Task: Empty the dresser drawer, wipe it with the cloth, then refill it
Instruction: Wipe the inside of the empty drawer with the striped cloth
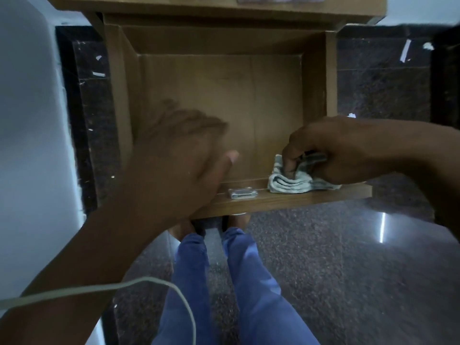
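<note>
One hand (331, 150) on folded cloth (296, 181)

Two bare hands reaching forward, legs below

The left hand (179, 155) is blurred, flat and open, fingers together and thumb out. The right hand (331, 150) curls downward, fingertips (290, 168) pinched shut on a folded cloth (291, 181). Both forearms are bare; legs in blue trousers (224, 282) stand beneath.

The wooden drawer (219, 95) stands pulled out over the dark speckled floor (323, 257); its bottom is bare, and a folded pale cloth (291, 183) lies on its near front edge, right of a small metal latch (240, 192)
</note>
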